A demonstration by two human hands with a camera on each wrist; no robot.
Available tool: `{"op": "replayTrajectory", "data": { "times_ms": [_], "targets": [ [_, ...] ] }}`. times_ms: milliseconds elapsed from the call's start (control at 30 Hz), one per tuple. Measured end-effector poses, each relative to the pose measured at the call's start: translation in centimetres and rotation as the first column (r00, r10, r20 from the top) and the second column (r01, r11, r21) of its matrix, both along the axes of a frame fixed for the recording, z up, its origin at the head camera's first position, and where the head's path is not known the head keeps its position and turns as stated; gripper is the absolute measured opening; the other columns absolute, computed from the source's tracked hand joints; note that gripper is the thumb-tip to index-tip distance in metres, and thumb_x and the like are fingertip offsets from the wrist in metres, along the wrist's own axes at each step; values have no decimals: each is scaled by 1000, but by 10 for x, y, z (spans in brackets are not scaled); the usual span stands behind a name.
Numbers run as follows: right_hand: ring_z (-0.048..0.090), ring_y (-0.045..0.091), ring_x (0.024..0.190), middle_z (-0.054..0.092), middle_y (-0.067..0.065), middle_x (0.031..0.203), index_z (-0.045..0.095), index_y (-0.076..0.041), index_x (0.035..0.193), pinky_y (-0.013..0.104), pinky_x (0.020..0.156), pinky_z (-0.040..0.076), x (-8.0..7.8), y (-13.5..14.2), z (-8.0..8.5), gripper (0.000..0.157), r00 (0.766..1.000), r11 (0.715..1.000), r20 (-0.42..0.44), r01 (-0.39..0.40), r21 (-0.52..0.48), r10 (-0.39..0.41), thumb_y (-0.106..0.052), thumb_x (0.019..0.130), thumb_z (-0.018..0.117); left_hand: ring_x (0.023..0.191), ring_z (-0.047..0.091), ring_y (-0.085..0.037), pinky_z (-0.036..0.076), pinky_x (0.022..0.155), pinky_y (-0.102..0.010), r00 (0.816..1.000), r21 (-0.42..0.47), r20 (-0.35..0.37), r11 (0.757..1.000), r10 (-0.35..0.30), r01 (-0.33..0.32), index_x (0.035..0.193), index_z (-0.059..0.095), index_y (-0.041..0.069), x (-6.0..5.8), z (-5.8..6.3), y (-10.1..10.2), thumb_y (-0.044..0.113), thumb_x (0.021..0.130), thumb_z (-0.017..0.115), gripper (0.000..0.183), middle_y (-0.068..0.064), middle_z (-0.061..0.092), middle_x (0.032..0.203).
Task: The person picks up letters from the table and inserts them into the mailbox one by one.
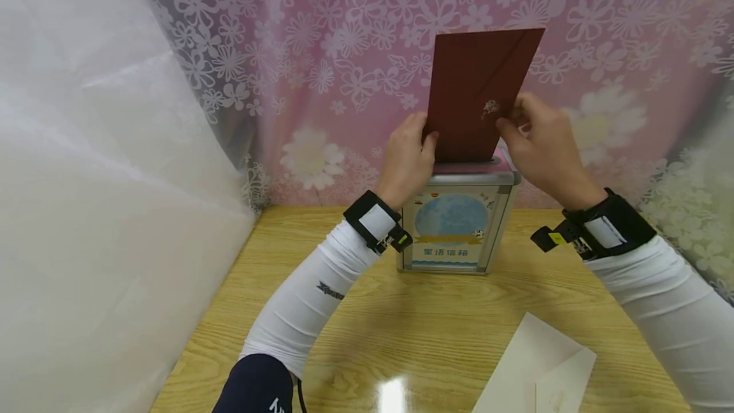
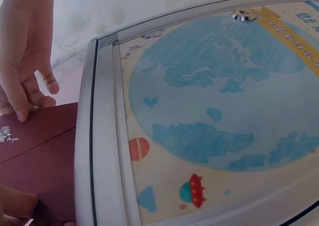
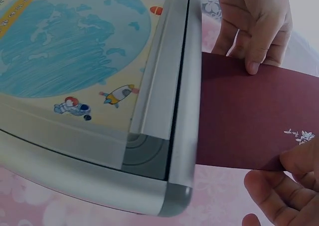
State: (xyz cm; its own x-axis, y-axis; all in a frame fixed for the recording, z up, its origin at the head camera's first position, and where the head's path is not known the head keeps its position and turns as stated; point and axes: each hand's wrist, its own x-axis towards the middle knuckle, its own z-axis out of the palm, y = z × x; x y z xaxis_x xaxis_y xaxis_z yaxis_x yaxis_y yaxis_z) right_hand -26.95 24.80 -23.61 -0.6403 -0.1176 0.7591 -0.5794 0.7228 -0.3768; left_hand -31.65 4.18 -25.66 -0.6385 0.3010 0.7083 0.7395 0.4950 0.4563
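A dark red envelope (image 1: 478, 88) stands upright with its lower edge at the slot in the top of a letter box (image 1: 450, 228). My left hand (image 1: 408, 158) pinches its left edge low down, thumb on the near face. Higher up on the opposite side, my right hand (image 1: 545, 145) pinches the right edge, beside a small white flower print. The box has a silver metal frame and a front picture of a blue globe (image 2: 214, 91). In the right wrist view the envelope (image 3: 249, 111) meets the box's top edge, and its lower end is hidden behind the frame.
A cream envelope (image 1: 533, 368) lies on the wooden table (image 1: 321, 273) at the near right. Behind the box hangs a pink flowered curtain (image 1: 344, 69), and a white sheet (image 1: 103, 177) closes off the left side. A round lock (image 2: 244, 15) sits on the box front.
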Motion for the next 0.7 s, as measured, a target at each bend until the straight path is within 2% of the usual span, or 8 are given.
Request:
{"op": "replayTrajectory", "data": {
  "times_ms": [133,233,300,367,500,600,700],
  "targets": [
    [51,19,80,62,12,90,59,0,109,43,71,37,-2,2,-5,17,999,1000,40,8,8,-9,-8,95,54,93,54,-11,47,79,-29,999,-16,41,1000,10,-9,117,57,6,-1,-3,0,11,97,53,21,-5,61,106],
    [49,16,74,62,9,87,59,-2,110,38,62,35,-5,4,-11,17,998,1000,68,15,25,-17,-10,95,54,94,53,-10,47,79,-26,998,20,60,1000,9,-10,125,53,6,-2,-2,0,12,97,53,29,-6,60,110],
    [49,16,70,61,9,88,58,-3,112,36,57,34,-6,4,-15,18,995,999,99,23,32,-26,-12,96,53,94,53,-10,47,79,-25,1000,69,24,998,-3,2,130,48,5,-3,0,0,11,96,53,35,-6,59,110],
    [48,18,67,61,9,89,58,-4,112,37,55,34,-8,4,-19,19,991,999,129,31,33,-35,-13,96,53,90,52,-11,47,77,-23,999,124,-44,992,-20,25,135,42,5,-3,4,0,8,96,53,41,-8,57,108],
    [48,24,72,60,12,92,59,-2,108,39,61,34,-12,3,-25,16,986,998,161,38,41,-44,-11,95,54,86,52,-13,48,71,-24,980,200,-200,978,-20,61,142,31,7,-3,15,-1,2,94,53,54,-10,54,103],
    [47,27,80,60,13,90,61,-2,104,42,66,34,-14,3,-31,13,986,998,163,35,61,-44,-9,94,56,91,52,-14,47,71,-26,963,186,-268,982,6,46,144,31,9,-3,20,-2,-1,93,54,57,-11,54,115],
    [47,29,84,61,13,87,63,-2,103,42,68,34,-15,3,-35,13,986,996,159,32,81,-44,-9,93,58,100,51,-12,46,78,-26,961,138,-273,990,33,6,141,39,9,-3,20,-3,-1,93,53,51,-9,53,125]
  ]
}}
